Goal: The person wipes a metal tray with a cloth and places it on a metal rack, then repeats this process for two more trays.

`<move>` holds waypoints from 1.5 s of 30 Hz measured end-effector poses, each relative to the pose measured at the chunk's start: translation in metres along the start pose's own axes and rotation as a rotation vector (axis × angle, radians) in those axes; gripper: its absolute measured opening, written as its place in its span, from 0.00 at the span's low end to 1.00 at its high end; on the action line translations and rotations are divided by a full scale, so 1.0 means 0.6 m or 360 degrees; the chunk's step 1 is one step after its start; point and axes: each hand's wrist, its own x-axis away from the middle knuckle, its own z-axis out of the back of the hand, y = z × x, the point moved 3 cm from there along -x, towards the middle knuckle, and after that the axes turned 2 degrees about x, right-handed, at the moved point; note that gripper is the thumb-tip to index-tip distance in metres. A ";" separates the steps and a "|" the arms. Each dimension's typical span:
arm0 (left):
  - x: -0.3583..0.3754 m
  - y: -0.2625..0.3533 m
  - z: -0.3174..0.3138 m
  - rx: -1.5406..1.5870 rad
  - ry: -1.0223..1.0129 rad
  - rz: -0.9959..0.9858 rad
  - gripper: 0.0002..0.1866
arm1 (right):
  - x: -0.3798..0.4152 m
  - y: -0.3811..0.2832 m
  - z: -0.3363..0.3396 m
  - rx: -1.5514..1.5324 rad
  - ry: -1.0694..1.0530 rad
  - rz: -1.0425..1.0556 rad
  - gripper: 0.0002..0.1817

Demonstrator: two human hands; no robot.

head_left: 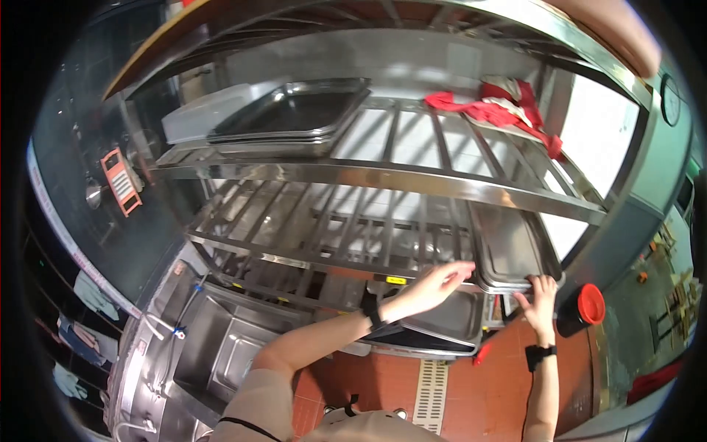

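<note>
A shallow metal tray (512, 247) lies at the right end of the rack's middle shelf, its near edge toward me. My right hand (543, 300) grips its front right corner, fingers over the rim and thumb lower down. Just off the tray's front left corner is my left hand (440, 283), fingers stretched toward it with nothing in them. Dark bands circle both wrists. Below my left hand, another metal tray (449, 315) rests on a lower level.
The slatted metal rack (368, 175) spans the view. Its upper shelf carries stacked dark trays (294, 110), a white plastic bin (210, 114) and red cloths (493, 110). A sink (239, 346) stands at left, a black bin with red lid (591, 303) at right.
</note>
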 end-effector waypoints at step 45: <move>0.418 0.384 0.232 -0.1941 0.0997 -0.0548 0.37 | -0.204 -0.594 0.052 -0.3630 -0.0942 -0.0805 0.17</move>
